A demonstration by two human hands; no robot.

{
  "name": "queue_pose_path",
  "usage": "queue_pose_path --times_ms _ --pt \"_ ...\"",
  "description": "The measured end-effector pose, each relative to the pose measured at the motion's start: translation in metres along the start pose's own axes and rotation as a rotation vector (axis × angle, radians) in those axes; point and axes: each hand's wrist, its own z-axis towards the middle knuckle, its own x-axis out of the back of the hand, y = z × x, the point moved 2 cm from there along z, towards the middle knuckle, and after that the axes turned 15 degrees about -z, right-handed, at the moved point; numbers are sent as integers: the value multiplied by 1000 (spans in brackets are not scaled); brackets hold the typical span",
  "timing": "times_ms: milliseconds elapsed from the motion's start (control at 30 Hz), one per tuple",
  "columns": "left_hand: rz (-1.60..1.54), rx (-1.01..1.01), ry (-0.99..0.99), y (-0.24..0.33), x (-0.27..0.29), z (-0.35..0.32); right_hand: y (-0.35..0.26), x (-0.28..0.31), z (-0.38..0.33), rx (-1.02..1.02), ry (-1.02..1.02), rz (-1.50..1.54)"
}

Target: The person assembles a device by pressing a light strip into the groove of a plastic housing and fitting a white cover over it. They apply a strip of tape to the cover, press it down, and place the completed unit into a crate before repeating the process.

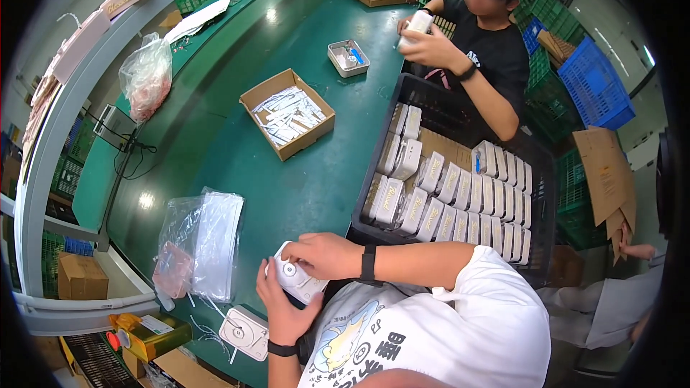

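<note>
In front of my body I hold a white plastic device housing [305, 285] with a round dial-like part on its face. My left hand [282, 310] grips it along its left and near edges, thumb spread below. Bent over its upper edge, my right hand [320, 255] has its fingers closed against the face; whatever is between the fingertips is hidden. A second, similar white housing [244, 332] lies on the green table [208, 165] beside my left wrist, with thin white strips or wires near it. Farther left are a clear plastic bag [181, 219] and a stack of white sheets [217, 244].
A black crate [366, 205] with rows of white devices [460, 187] stands at my right. Ahead sit a cardboard box [305, 145] of white strips and a small tray [350, 72]. Across the crate, a co-worker [496, 36] holds a white device. A gold tin [159, 338] stands lower left.
</note>
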Motion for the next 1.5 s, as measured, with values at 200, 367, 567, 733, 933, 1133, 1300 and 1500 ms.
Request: queue_pose_path --times_ms 200,367,567,733,933,1133,1300,1500 --pt "-114 -14 188 -3 -7 27 -4 5 6 -116 -68 78" --pt "-145 -18 321 0 -18 36 -5 10 10 -145 -46 133" --pt "-232 -23 421 -13 -28 32 -13 -1 4 -230 -2 234" --pt "-159 -42 420 -20 -30 12 -14 -4 -4 -304 26 307" --pt "1 -98 354 -8 -30 16 -13 -1 -5 -210 93 91" --pt "-244 55 387 -8 -3 41 -7 10 0 -26 -31 -122" --pt "-113 77 285 -1 23 35 -30 21 6 -17 -149 -247" --pt "-39 72 244 4 28 14 -39 31 8 50 -252 -331"
